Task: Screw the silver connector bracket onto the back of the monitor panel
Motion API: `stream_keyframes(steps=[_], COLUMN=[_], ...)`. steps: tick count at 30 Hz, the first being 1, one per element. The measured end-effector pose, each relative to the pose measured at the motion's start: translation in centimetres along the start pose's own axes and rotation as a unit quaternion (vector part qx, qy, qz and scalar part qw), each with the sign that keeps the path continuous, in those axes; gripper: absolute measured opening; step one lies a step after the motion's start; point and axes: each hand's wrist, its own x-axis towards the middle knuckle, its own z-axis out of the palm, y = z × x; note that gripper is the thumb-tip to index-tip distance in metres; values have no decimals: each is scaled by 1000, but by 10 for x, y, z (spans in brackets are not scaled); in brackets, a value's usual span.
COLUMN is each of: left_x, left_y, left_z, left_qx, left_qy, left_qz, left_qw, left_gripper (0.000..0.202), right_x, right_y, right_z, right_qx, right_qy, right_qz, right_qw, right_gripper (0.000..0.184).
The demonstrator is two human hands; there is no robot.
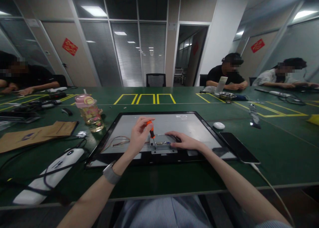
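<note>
Orange marks the handle of the screwdriver. Our left hand has its fingers closed round that handle and holds the tool nearly upright, tip down on the metal plate at the six o'clock edge of the panel. A watch sits on that wrist. Our right hand lies at three o'clock from the screwdriver. It is spread wide and flat on the panel, palm down, gripping nothing, just beside the plate. The panel lies flat on the green table. From the panel, a bottle stands at ten o'clock, a white puck lies at two and a phone at three, just beside the frame.
</note>
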Motion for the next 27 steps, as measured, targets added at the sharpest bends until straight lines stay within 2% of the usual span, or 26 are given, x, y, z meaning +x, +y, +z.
stream_keyframes(steps=[6,11,14,19,23,27], left_x=[0,1,1,2,2,2], left_y=[-5,3,4,-4,-7,-5], left_z=[2,1,-1,-1,1,0], left_qx=[-104,-11,10,-95,-149,-68], left_qy=[-7,30,35,4,-14,-13], left_qz=[-40,16,17,-29,-44,-33], left_qw=[994,999,999,995,988,997], left_gripper=[29,14,16,30,32,26], right_x=[0,-1,-1,0,0,0], right_y=[-1,0,0,0,0,0], right_z=[-1,-1,-1,-1,-1,0], right_qx=[-6,-1,-1,-3,-6,-2], right_qy=[-7,-2,-3,-2,-3,-4], right_qz=[-2,0,-5,-11,-15,-5], right_qw=[1000,1000,1000,1000,1000,1000], right_gripper=[59,59,58,58,58,59])
